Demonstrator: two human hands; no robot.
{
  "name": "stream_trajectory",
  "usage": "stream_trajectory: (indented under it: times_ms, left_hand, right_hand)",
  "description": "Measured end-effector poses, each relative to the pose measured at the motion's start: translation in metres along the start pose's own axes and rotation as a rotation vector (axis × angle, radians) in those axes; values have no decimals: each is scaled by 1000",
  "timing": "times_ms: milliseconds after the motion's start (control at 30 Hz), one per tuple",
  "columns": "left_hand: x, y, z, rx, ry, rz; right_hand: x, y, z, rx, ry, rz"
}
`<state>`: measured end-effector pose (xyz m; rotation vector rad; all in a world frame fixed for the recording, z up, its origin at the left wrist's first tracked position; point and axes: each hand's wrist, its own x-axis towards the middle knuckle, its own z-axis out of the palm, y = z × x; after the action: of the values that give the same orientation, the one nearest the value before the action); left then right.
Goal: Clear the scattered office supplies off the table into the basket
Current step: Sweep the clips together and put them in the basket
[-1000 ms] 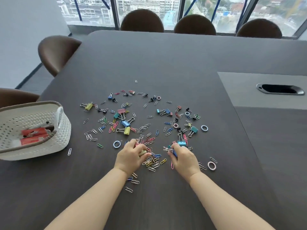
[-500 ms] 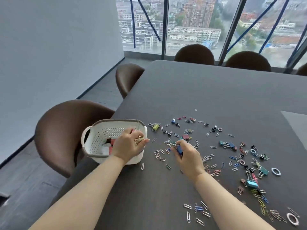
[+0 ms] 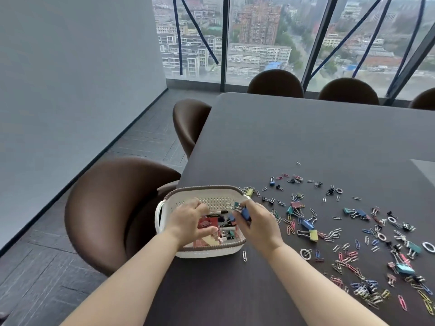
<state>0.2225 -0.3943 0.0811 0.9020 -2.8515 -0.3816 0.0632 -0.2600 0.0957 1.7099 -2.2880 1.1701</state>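
Note:
A white perforated basket (image 3: pixel 207 252) with a brown rim stands at the table's left edge, holding red packets and several clips. My left hand (image 3: pixel 188 222) hovers palm down over the basket's inside with its fingers spread; nothing shows in it. My right hand (image 3: pixel 256 222) is over the basket's right rim, shut on a blue binder clip (image 3: pixel 244 214) and a few small clips. Many coloured paper clips and binder clips (image 3: pixel 348 252) lie scattered on the dark table (image 3: pixel 306 137) to the right of the basket.
A brown chair (image 3: pixel 110 208) sits close against the basket's left side, another chair (image 3: pixel 188 121) farther along the table's left edge, more at the far end. A single paper clip (image 3: pixel 244 255) lies by the basket's right corner. White rubber rings (image 3: pixel 428 247) lie among the clips.
Both hands moved left from the pile to the basket. The left hand went over its inside and opened. The right hand carried its clips to the basket's right rim. The view turned left.

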Motion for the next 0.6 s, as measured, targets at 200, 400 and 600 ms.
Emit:
stream_trajectory:
  times_ms: [200, 400, 600]
  left_hand:
    - [-15, -25, -1, 8, 329, 120]
    - [-24, -31, 1, -29, 355, 138]
    - [-9, 0, 4, -45, 353, 209]
  right_hand:
    - [20, -14, 26, -80, -321, 96]
    - [17, -9, 35, -165, -369, 20]
    - [-1, 8, 17, -326, -157, 15]
